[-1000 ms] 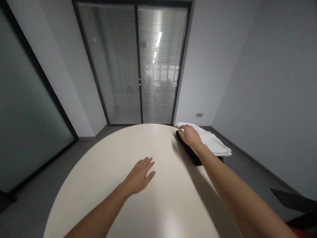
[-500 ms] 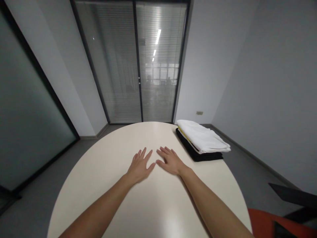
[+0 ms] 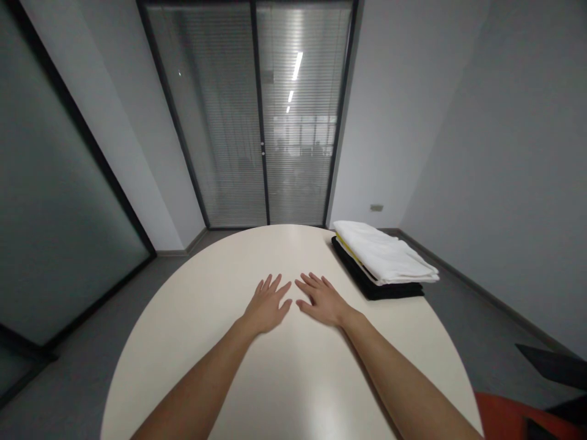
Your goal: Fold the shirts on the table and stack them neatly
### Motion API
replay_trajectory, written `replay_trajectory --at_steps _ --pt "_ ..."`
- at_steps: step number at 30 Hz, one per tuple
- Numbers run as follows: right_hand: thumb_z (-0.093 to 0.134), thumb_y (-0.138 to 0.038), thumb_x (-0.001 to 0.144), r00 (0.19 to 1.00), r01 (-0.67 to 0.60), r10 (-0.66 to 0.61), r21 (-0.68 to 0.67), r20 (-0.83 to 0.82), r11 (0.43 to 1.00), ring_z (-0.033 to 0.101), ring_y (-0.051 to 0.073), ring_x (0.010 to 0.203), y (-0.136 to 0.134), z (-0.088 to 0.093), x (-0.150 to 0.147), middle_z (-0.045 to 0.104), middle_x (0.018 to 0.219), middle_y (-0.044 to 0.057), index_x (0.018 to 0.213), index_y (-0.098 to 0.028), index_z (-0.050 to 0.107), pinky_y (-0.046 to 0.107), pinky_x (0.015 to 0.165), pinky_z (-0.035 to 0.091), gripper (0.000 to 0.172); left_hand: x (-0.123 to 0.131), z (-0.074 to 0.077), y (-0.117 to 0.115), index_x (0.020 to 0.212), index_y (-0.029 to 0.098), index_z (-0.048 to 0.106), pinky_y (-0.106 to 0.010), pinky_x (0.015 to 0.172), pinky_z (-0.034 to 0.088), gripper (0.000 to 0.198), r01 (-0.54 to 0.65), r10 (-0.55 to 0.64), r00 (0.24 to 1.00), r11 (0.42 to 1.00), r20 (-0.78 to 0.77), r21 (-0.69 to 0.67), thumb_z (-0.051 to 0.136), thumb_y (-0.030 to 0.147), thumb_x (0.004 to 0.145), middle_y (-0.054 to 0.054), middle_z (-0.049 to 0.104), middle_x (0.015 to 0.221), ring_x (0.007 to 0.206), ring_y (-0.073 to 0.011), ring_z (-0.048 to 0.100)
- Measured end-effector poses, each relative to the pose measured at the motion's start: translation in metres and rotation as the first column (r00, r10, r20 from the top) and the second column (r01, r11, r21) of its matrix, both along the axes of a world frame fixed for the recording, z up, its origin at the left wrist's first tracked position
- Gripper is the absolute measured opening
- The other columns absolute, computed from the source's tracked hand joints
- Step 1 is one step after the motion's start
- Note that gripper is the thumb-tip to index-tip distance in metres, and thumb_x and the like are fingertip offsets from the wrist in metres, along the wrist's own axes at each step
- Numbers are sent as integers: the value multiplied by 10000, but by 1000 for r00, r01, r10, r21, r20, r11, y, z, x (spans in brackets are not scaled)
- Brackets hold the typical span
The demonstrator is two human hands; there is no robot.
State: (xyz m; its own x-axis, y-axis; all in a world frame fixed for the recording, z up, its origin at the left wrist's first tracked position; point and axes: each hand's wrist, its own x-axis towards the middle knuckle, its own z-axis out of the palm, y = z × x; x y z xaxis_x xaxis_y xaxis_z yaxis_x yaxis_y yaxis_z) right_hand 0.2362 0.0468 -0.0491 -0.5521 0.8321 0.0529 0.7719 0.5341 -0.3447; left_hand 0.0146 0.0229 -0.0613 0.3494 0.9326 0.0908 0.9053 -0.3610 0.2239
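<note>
My left hand (image 3: 267, 304) lies flat on the round cream table (image 3: 220, 287), palm down, fingers stretched out and holding nothing. Right beside it my right hand (image 3: 320, 299) rests the same way, open and flat, thumbs nearly meeting. At the table's far right edge sits a stack of folded cloths (image 3: 383, 260): a white one on top, a thin yellow layer under it, and a black one at the bottom. Neither hand touches the stack.
Glass doors with blinds (image 3: 259, 116) stand behind the table. A dark glass partition (image 3: 50, 201) runs along the left and a grey wall on the right. An orange-red chair part (image 3: 513, 415) shows at the bottom right.
My right hand left the cloth stack and came back to lie flat on the table beside my left hand. Since half a second ago both hands stay put; only the view shifted slightly.
</note>
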Motion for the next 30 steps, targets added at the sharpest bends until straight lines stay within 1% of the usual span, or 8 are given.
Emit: replay_trajectory --at_steps 7,17,30 --pt "444 -590 936 1000 4 -4 -8 8 1000 150 316 1521 1 2 -1 227 1637 84 1554 -257 342 543 1213 104 709 1 1 1 1533 287 372 -530 1219 151 575 -2 2 1000 1000 6 8 372 500 999 -80 244 1640 1516 -333 165" --pt "425 -599 942 1000 0 1 -18 19 1000 143 312 1522 -1 5 0 224 1639 81 1562 -265 323 536 1215 105 711 1 2 0 1533 280 372 -534 1219 150 575 -1 1 1000 1000 6 1 359 504 1003 -90 242 1638 1519 -332 153" --pt "432 -606 940 1000 -5 5 -19 0 1000 143 315 1522 0 2 1 220 1640 77 1559 -269 330 539 1213 97 711 1 1 1 1536 293 364 -528 1218 152 578 -5 5 1000 1000 -2 -2 354 511 1001 -73 228 1644 1522 -326 140"
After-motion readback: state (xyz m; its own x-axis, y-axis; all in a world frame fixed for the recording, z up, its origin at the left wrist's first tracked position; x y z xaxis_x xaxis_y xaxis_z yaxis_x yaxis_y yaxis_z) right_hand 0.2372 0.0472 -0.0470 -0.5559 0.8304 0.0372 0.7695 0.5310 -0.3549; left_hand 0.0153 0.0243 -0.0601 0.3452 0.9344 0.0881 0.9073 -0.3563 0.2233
